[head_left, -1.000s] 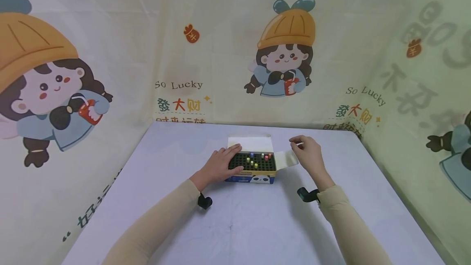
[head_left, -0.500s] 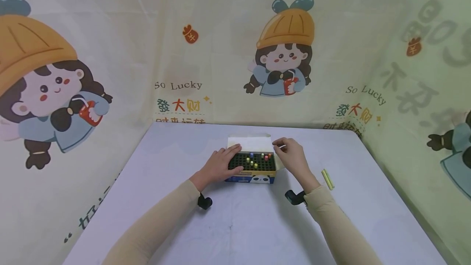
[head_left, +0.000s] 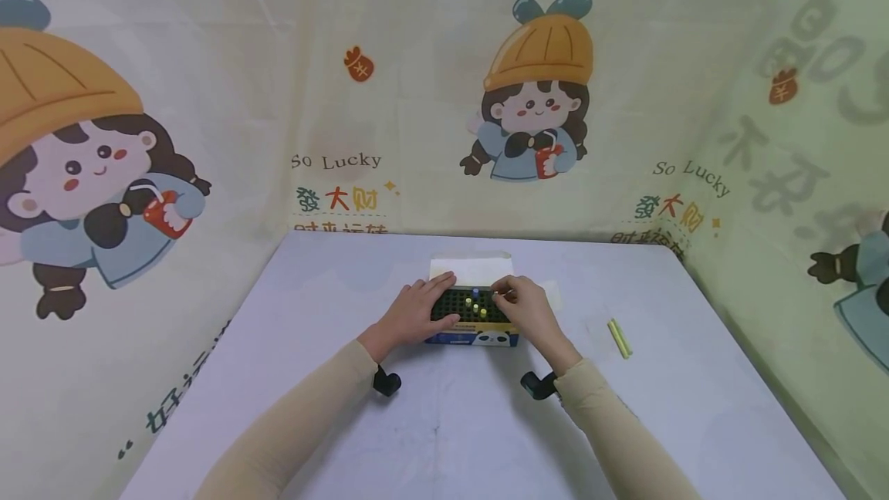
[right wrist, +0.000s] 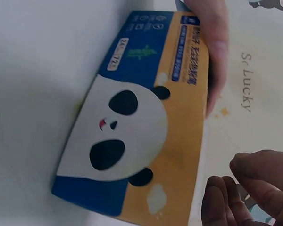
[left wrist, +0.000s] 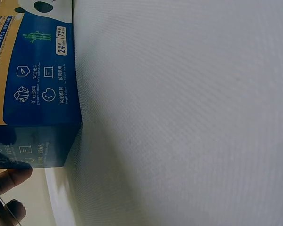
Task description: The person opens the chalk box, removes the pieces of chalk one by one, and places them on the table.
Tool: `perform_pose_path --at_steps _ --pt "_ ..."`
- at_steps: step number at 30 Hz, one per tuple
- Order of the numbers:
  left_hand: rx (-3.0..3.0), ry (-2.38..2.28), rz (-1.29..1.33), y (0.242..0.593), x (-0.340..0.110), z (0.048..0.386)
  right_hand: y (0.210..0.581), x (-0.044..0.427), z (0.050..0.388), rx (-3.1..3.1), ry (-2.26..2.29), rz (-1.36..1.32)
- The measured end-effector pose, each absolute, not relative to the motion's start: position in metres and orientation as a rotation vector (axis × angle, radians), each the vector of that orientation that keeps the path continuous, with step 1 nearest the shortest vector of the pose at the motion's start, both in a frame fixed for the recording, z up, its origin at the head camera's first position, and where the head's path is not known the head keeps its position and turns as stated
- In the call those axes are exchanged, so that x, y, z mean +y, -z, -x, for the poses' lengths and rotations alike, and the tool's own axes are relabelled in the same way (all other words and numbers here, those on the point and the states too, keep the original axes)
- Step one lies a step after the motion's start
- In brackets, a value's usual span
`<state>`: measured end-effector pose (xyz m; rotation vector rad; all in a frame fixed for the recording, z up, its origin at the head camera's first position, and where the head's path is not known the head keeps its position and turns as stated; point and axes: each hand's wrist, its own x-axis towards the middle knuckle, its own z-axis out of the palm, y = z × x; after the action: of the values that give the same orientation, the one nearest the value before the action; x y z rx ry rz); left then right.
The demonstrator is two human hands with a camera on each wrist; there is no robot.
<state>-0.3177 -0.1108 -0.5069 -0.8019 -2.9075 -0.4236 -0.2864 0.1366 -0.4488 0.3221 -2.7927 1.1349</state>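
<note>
A blue and yellow panda box (head_left: pixel 461 336) lies on the table, its black perforated insert (head_left: pixel 451 301) holding several upright coloured sticks (head_left: pixel 483 313). My left hand (head_left: pixel 410 311) grips the box's left end, fingers at the back edge and thumb along the front. In the left wrist view, fingers (left wrist: pixel 12 181) touch the box (left wrist: pixel 47 75). Over the insert's right part is my right hand (head_left: pixel 531 313), thumb and fingertips close together by a small white stick end; whether they pinch it I cannot tell. The right wrist view shows these bent fingers (right wrist: pixel 247 193) beside the box (right wrist: pixel 132 127).
The box's white lid (head_left: pixel 472 268) stands open at the back, with a pale side flap (head_left: pixel 552 295) partly behind my right hand. Two yellow-green sticks (head_left: pixel 620 339) lie side by side on the white table (head_left: pixel 430 438). Printed cloth (head_left: pixel 430 99) hangs around it.
My right hand has moved left from beside the side flap to above the insert, covering its right-hand sticks. Two yellow-green sticks have come into view on the table. My left hand stays in place.
</note>
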Motion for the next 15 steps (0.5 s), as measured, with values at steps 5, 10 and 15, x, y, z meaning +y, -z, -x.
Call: perform_pose_path --at_steps 5,10,15 --pt "-2.89 0.44 0.806 0.509 -0.11 0.318 0.454 0.132 0.284 -2.833 -1.159 -0.357" --pt "-2.88 0.448 0.816 0.51 -0.111 0.319 0.46 0.133 0.284 -2.874 -1.173 -0.401" --pt "-2.881 0.45 0.817 0.51 -0.112 0.32 0.463 0.132 0.285 -2.877 -1.178 -0.421"
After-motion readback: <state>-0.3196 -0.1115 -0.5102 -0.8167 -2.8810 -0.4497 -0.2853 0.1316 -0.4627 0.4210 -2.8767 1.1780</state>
